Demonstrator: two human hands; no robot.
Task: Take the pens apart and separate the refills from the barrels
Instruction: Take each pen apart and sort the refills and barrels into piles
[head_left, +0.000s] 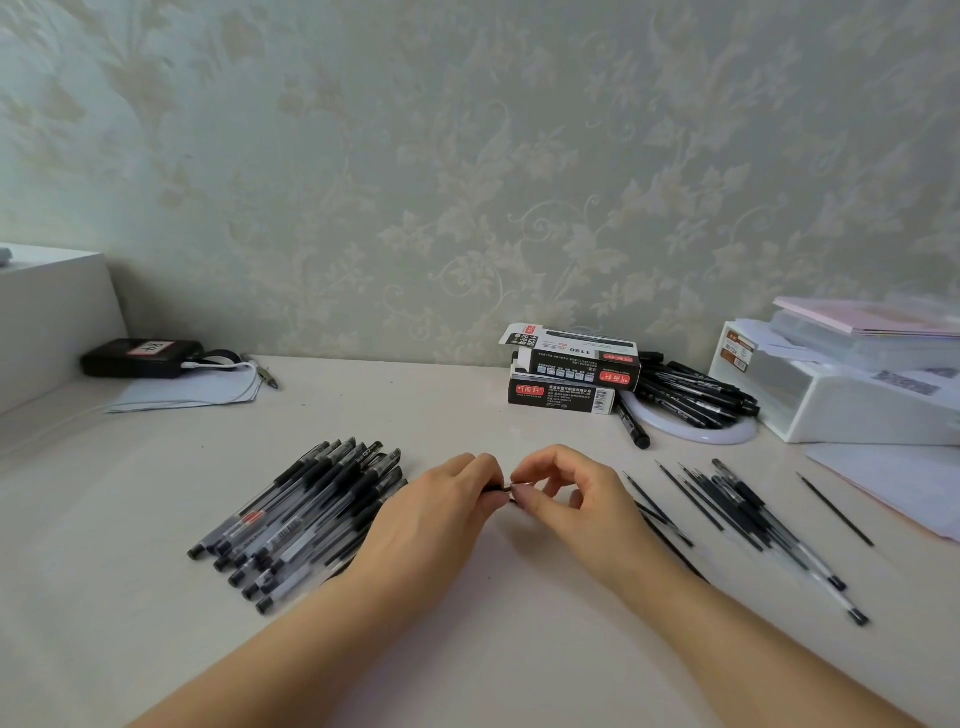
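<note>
My left hand (441, 506) and my right hand (566, 499) meet at the middle of the table and both pinch one black pen (503, 487); only a short dark piece of it shows between the fingertips. A heap of several black gel pens (306, 519) lies left of my left hand. To the right of my right hand lie several thin black refills (727, 504), with a few clear barrels (815, 561) among them. One refill (835, 509) lies apart, further right.
Two black pen boxes (569, 376) are stacked at the back, beside a white ring-shaped dish (696, 434) heaped with black pens. A white organizer (841, 389) and papers (893, 483) fill the right. At the back left sit a black device (137, 357) with a cable, paper sheets and a white box (47, 322).
</note>
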